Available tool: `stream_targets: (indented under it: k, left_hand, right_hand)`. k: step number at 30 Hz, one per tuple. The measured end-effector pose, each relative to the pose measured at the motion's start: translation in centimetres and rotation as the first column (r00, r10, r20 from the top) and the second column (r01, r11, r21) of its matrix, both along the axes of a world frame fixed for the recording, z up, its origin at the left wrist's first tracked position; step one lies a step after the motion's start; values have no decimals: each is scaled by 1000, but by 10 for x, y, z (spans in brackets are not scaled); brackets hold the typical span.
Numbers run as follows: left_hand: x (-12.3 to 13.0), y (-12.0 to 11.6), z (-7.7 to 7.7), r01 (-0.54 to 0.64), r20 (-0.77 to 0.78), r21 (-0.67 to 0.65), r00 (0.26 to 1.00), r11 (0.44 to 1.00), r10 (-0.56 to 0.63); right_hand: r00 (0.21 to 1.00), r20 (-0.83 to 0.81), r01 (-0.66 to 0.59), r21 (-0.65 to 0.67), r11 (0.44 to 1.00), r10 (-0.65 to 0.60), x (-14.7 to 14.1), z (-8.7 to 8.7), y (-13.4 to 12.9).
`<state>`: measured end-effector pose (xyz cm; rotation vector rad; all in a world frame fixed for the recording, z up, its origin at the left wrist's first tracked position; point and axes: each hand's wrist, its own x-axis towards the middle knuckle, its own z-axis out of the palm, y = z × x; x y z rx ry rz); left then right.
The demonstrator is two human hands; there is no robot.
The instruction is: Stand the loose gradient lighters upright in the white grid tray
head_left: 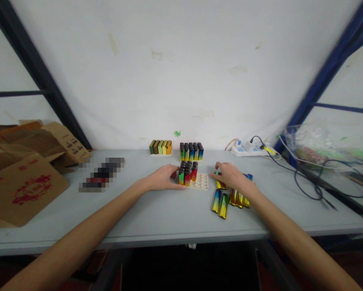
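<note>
Several lighters (187, 173) with black tops and red, green or orange bodies stand upright in the left part of a white tray (203, 182) with round holes. The holes on its right side show bare. My left hand (164, 178) is closed around the tray's left end, thumb at the front and fingers behind; something dark red shows between them. My right hand (230, 174) is just right of the tray, fingers apart, over shiny multicoloured lighters (220, 204) lying loose. Its palm hides part of that pile, and I see nothing gripped in it.
At the wall stand a block of green-to-orange lighters (160, 148) and a block of black-topped lighters (192, 152). A power strip (248, 149) with cables is back right, near a plastic bag (311, 139). Cardboard boxes (26, 178) and a blurred-out item (102, 174) are left.
</note>
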<state>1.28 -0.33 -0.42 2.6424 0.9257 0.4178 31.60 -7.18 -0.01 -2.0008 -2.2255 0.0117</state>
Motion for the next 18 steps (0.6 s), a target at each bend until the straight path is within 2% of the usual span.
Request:
stream_targets:
  k: [4, 11, 13, 15, 18]
  left_hand:
    - [0, 0, 0, 11, 4, -6, 1000, 1000, -10]
    - [0, -1, 0, 6, 6, -8, 1000, 1000, -6]
    - [0, 0, 0, -1, -8, -2, 1000, 1000, 1]
    - [0, 0, 0, -2, -14, 0, 1000, 1000, 2]
    - [0, 0, 0, 3, -10, -7, 1000, 1000, -3]
  right_hand:
    - [998, 42, 42, 21, 999, -43, -3, 4, -2]
    - [993, 113, 27, 26, 999, -30, -4, 7, 3]
    - [999, 40, 14, 80, 997, -17, 1, 8, 6]
    - [995, -101, 10, 162, 987, 7, 6, 11, 8]
    - [933, -339, -43, 230, 972, 122, 9, 18, 7]
